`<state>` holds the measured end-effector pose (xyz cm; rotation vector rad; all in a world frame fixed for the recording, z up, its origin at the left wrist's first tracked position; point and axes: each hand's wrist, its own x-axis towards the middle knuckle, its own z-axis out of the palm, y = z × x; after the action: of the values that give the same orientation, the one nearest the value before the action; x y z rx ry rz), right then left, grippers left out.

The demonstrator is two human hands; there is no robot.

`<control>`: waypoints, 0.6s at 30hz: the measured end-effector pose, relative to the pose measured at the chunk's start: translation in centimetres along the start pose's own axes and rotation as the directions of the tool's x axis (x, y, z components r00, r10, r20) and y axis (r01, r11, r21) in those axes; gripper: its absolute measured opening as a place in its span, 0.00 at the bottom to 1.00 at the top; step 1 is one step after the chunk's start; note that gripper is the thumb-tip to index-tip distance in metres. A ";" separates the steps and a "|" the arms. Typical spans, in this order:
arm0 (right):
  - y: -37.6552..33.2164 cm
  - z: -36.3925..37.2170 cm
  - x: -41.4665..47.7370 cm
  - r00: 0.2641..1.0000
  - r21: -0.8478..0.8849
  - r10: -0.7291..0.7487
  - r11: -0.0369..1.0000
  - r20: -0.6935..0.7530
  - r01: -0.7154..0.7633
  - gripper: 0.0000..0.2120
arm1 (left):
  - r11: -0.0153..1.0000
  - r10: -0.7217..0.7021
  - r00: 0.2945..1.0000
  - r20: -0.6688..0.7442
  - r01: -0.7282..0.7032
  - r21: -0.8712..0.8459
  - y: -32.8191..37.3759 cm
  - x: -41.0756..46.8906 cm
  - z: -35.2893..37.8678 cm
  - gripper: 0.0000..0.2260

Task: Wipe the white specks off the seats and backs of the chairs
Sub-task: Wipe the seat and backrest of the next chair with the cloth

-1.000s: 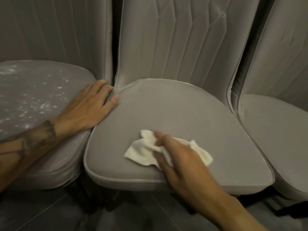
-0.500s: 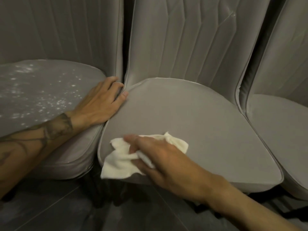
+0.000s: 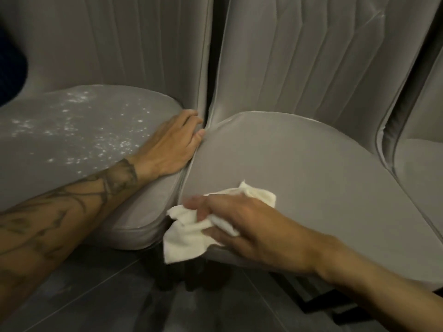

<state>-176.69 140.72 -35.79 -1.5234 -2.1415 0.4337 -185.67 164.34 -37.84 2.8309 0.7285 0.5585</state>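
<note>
Across the middle of the frame stand three grey upholstered chairs side by side, each with a rounded padded seat and a tall back stitched in vertical channels. At centre right, the middle chair seat [image 3: 299, 168] looks smooth and evenly grey, edged with a pale piping line. At lower centre, the right hand [image 3: 242, 226] presses a crumpled white cloth [image 3: 189, 233] against the front left corner of that seat; the fingers are curled around the cloth, pinching a fold of it, while a loose flap hangs down over the seat's edge and another bunch pokes out beyond the knuckles onto the cushion. At centre left, the left hand [image 3: 172, 144] lies palm down, fingers together and nearly straight, holding nothing; it rests on the right edge of the left chair seat [image 3: 48, 168], with the fingertips tucked into the narrow gap where the two chairs meet. A tattooed forearm [image 3: 62, 212] runs from that hand to the lower left corner. White specks [image 3: 79, 130] are scattered thickly over the left seat, densest toward its back and centre. At the far right edge a third chair seat [image 3: 422, 164] shows only in part. Dark floor [image 3: 100, 300] fills the bottom of the frame.
</note>
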 end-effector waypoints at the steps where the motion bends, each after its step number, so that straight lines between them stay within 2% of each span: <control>1: 0.4 -0.3 0.2 1.000 -0.004 0.011 1.000 -0.008 -0.011 0.10 | 1.000 -0.003 1.000 0.005 0.003 -0.002 0.1 0.0 0.0 0.18; 6: 3.2 -1.8 6.0 0.946 -0.099 0.263 0.953 -0.188 -0.285 0.10 | 0.999 -0.022 1.000 0.004 0.022 -0.049 0.2 -0.1 -0.3 0.19; 8: 2.6 -1.1 5.9 0.963 -0.069 0.219 0.970 -0.158 -0.232 0.09 | 0.998 -0.020 1.000 0.002 0.020 -0.057 0.1 -0.1 -0.2 0.19; 11: -0.3 0.3 1.7 1.000 0.016 -0.022 1.000 -0.020 0.022 0.10 | 0.999 -0.018 1.000 -0.001 0.018 -0.038 -0.1 -0.1 0.0 0.19; 13: -1.1 0.3 -0.1 0.992 0.087 -0.116 0.990 0.041 0.112 0.10 | 0.999 -0.020 1.000 0.005 0.020 -0.034 -0.1 -0.2 0.0 0.20; 15: -1.1 -0.2 0.7 0.997 0.059 -0.074 0.996 0.024 0.072 0.10 | 0.999 -0.023 1.000 0.004 0.023 -0.031 -0.2 -0.2 0.0 0.20; 18: -0.5 -0.4 3.2 0.995 -0.002 0.070 0.998 -0.075 -0.070 0.10 | 0.999 -0.028 1.000 0.000 0.028 -0.040 -0.2 -0.2 0.0 0.21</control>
<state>-177.74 143.54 -34.52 -1.5955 -2.0391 0.3898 -185.91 164.44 -37.94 2.7796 0.7481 0.5636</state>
